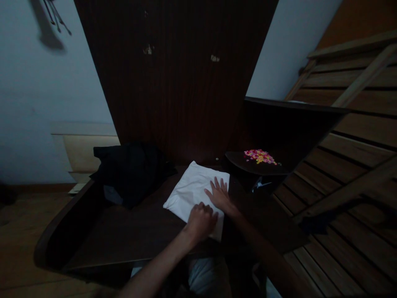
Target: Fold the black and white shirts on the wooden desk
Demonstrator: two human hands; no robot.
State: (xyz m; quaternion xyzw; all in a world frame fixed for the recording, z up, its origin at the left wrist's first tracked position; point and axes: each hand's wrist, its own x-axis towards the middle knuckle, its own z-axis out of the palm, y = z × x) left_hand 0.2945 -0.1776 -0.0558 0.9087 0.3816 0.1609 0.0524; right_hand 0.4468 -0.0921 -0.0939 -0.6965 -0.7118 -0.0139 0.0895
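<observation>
A folded white cloth [187, 186] lies at a slant on the dark wooden desk, its surface lightly creased. My right hand [219, 195] rests flat on its right part, with the fingers spread. Closer to me, my left hand [202, 221] sits over the near part of the cloth with its fingers curled in. Its fingertips are hidden, so I cannot see whether a bit of fabric is pinched in them.
Dark clothing [133, 174] is heaped on the desk [130, 236] at the left. Small pink, red and yellow pieces [260, 156] cover part of a low shelf [238, 160] at the right. Beneath it is a small whitish object [259, 184]. Wooden slats [356, 140] stand further right.
</observation>
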